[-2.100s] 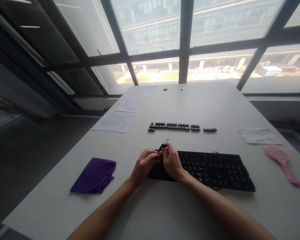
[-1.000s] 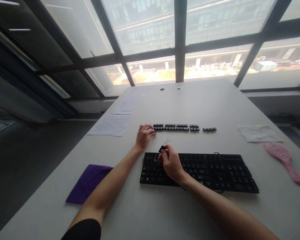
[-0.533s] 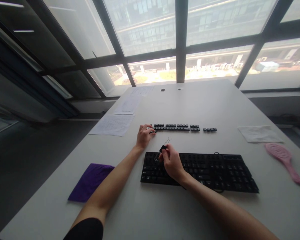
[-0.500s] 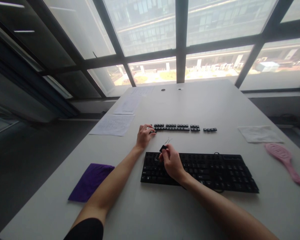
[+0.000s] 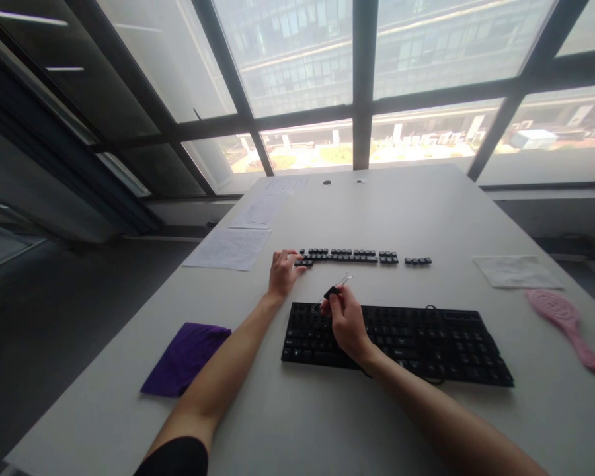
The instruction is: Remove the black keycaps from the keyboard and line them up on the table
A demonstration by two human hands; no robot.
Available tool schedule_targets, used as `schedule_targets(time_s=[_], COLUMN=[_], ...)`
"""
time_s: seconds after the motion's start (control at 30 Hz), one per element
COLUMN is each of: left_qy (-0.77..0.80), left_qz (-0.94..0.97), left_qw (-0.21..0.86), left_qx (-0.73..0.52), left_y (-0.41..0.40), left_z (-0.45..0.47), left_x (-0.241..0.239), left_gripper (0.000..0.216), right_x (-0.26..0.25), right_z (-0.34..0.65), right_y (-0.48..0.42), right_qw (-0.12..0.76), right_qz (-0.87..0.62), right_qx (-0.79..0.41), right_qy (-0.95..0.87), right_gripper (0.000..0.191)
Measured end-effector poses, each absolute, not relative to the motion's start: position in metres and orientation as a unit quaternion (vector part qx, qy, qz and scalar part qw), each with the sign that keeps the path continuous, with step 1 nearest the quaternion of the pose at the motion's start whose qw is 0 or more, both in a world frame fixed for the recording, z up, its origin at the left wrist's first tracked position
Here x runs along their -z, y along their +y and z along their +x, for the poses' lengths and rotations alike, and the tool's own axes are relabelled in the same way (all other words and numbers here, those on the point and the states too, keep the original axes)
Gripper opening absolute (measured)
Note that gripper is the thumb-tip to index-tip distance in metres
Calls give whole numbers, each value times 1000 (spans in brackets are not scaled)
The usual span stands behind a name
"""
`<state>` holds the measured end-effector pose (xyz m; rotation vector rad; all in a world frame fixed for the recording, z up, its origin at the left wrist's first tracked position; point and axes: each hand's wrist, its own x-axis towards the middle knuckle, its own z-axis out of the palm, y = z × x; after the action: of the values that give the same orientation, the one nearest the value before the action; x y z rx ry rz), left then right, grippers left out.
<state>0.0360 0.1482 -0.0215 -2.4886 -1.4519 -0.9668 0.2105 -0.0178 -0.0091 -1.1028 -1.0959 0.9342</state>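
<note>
My left hand [image 5: 282, 272] rests at the left end of the rows of loose black keycaps [image 5: 344, 258]. Its thumb and a finger lie around a keycap [image 5: 303, 263] in the short front row, seemingly touching it. My right hand [image 5: 348, 324] is closed on a keycap puller [image 5: 332, 291] with a black body and thin wire loops at both ends. It hovers over the upper left part of a black keyboard [image 5: 441, 344]. The hand and forearm hide some of the keys, and bare places show along the keyboard's top.
More keycaps [image 5: 418, 262] lie to the right in a short row. Papers [image 5: 228, 248] are at the left edge, and a purple cloth pouch [image 5: 181, 360] is beside my left forearm. On the right are a white wipe [image 5: 515, 272] and a pink hairbrush [image 5: 565, 324].
My left fingers have drawn slightly left, showing more of the front keycaps. My right hand with the keycap puller has shifted a little right and tilted. The view has moved slightly.
</note>
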Motion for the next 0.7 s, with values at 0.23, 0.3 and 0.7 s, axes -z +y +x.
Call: schedule_targets(time_s=[0.23, 0.3, 0.7], left_qy=[-477, -479, -473], left_qz=[-818, -818, -807], left_qw=[50, 47, 29], left_qx=[317, 314, 353], left_y=[150, 150, 130], left_z=[37, 37, 40], left_x=[21, 21, 6], left_gripper=[30, 29, 26], right_x=[10, 10, -1], right_z=[211, 211, 218], right_y=[-18, -18, -18], right_qw=[613, 612, 645], right_qz=[-474, -475, -468], right_qx=[-408, -409, -381], right_qy=[-483, -483, -469], right_gripper=[15, 16, 15])
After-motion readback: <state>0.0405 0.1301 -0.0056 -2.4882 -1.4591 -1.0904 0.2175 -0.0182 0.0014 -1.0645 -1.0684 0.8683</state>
